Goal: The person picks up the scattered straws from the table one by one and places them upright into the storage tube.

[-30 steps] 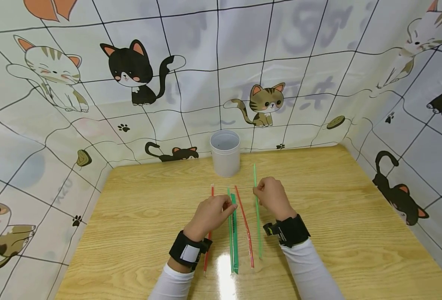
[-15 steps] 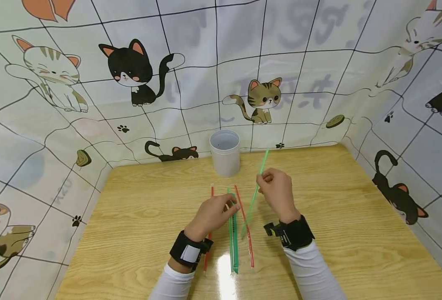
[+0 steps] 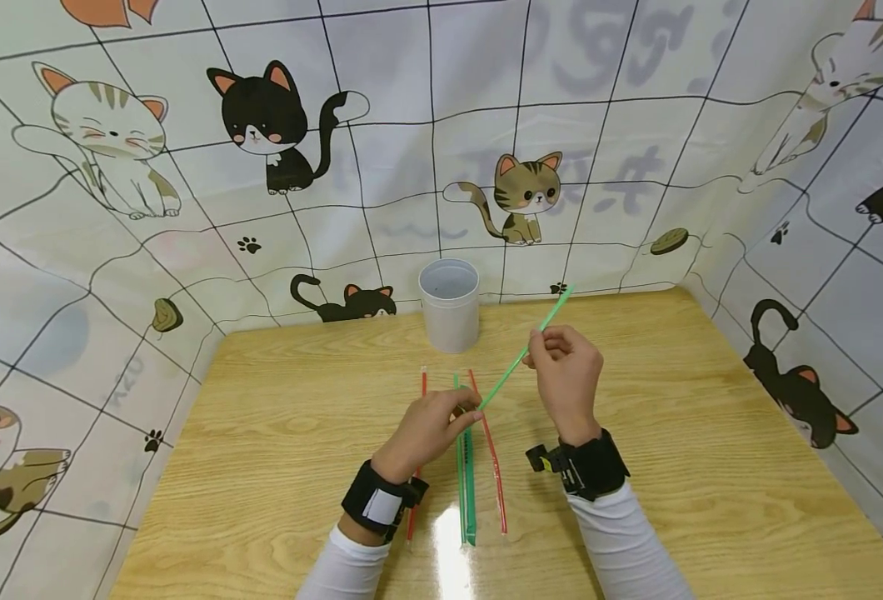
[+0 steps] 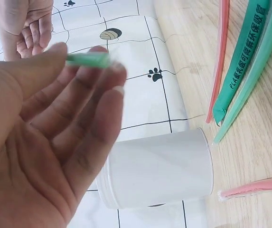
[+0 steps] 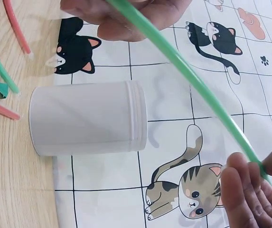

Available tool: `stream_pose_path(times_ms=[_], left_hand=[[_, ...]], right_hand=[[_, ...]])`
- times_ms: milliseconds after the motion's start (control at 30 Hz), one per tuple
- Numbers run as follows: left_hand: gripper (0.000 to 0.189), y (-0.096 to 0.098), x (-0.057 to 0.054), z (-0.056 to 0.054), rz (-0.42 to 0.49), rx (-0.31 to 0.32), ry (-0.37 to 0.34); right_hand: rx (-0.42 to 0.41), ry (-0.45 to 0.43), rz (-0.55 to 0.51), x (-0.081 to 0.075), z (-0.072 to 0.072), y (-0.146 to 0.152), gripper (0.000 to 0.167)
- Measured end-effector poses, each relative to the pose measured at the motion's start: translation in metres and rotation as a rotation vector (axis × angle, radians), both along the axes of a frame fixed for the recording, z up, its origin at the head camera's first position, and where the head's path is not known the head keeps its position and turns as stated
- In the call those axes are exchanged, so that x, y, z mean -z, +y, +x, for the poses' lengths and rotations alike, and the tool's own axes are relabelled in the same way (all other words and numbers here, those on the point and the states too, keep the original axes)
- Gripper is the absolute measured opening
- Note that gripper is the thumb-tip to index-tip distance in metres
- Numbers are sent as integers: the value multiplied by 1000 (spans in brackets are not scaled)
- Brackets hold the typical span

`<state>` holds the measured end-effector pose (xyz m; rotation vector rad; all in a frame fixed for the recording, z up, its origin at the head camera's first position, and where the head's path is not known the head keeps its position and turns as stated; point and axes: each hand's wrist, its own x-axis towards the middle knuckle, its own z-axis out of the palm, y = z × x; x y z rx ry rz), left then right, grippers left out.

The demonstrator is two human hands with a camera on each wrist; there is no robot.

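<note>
A light green straw (image 3: 515, 363) in a clear wrapper slants between my hands, raised off the table. My right hand (image 3: 571, 379) pinches it towards its upper end. My left hand (image 3: 422, 429) pinches the lower end between thumb and fingers, and in the left wrist view the straw's tip (image 4: 93, 59) pokes out past the thumb. Under and beside the left hand lie a red straw (image 3: 424, 383), a light green straw (image 3: 460, 475), a straw in a printed dark green wrapper (image 3: 470, 492) and another red straw (image 3: 496, 467). The left forearm partly covers the left red one.
A light grey cup (image 3: 451, 321) stands upright at the back of the wooden table (image 3: 276, 433), mouth up. Behind and at both sides hangs a white cloth (image 3: 396, 175) with cat drawings.
My right hand has lifted the light green straw off the table and tilted it, its lower end swinging left to my left hand, which has taken hold of it.
</note>
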<state>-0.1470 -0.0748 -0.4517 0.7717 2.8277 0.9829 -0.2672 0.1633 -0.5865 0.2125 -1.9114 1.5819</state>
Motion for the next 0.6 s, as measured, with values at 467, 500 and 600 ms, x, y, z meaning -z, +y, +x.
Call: stream_pose_path(times_ms=[467, 500, 600], left_hand=[[18, -3, -12, -5, 25, -130, 123], [19, -3, -13, -6, 31, -146, 144], [20, -6, -18, -11, 57, -193, 207]], right_hand=[[-99, -12, -111, -186, 100, -33, 15], [-105, -1, -114, -191, 102, -34, 14], [-94, 45, -87, -195, 102, -34, 12]])
